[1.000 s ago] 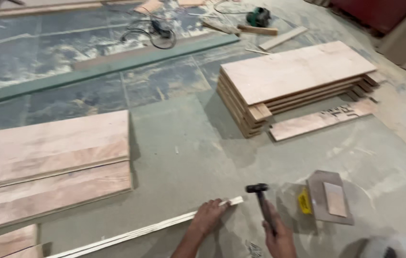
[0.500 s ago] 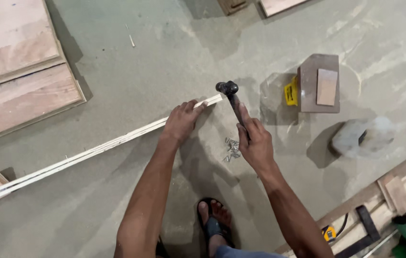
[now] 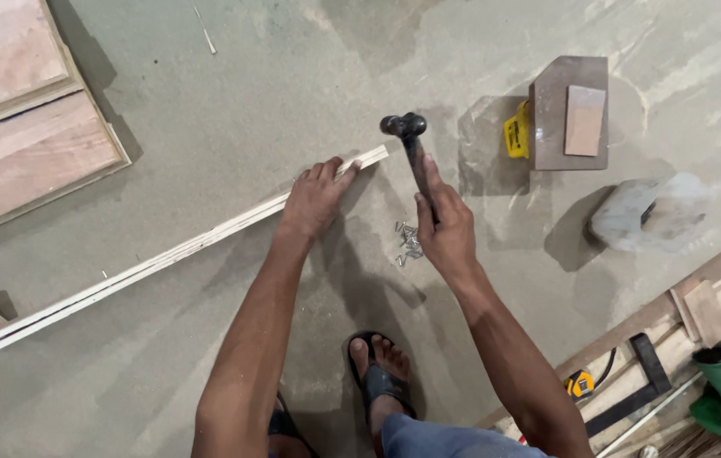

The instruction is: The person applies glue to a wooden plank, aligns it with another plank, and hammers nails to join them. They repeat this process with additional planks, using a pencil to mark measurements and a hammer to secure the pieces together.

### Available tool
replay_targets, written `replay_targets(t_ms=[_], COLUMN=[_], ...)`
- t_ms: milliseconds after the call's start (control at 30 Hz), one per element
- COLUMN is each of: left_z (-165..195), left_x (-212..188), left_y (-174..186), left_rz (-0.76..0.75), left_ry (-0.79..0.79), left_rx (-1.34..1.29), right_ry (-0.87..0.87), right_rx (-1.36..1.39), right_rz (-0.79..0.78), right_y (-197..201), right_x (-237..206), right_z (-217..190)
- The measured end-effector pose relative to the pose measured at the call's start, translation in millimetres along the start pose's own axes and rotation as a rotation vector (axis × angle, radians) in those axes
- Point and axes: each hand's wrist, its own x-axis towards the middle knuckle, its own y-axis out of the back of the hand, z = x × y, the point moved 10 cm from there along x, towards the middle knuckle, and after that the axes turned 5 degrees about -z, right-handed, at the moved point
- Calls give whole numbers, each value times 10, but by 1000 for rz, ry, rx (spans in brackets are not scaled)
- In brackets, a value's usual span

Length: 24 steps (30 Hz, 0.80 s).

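While the long pale wooden strip (image 3: 165,259) lies flat on the grey floor (image 3: 276,93), running from lower left up to its right end, the left hand (image 3: 316,197) presses down there, fingers spread. Right hand (image 3: 445,231) grips a black-headed hammer (image 3: 411,148), head pointing away. Small loose nails (image 3: 407,242) lie between both hands.

The hammer (image 3: 407,136) has a dark, dull metal head; the long strip (image 3: 165,259) is pale raw wood; small nails (image 3: 408,242) glint metallic on the matt, dusty grey floor (image 3: 293,102); plywood panels (image 3: 25,153) look smooth, reddish
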Motion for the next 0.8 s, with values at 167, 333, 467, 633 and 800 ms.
replay_targets(t_ms=[167,333,467,633,800], left_z=[96,74,176,300,294], left_x=[-56,-37,32,170,297], left_y=[-99,-179,-153,-154,-245], left_rz=[-3,28,129,201,138], left_ry=[-19,74,97,245,380], left_rx=[20,-34,-33,-75,-153], right_ry=[-102,-289,-385,-116,-515], right_rx=[60,107,101,90,145], right_rz=[4,-44,-70,57,-79], right_y=[-21,-90,-127,7,-166], right_x=[-65,-229,-321,-311,-493], right_z=[129,411,554,333,732])
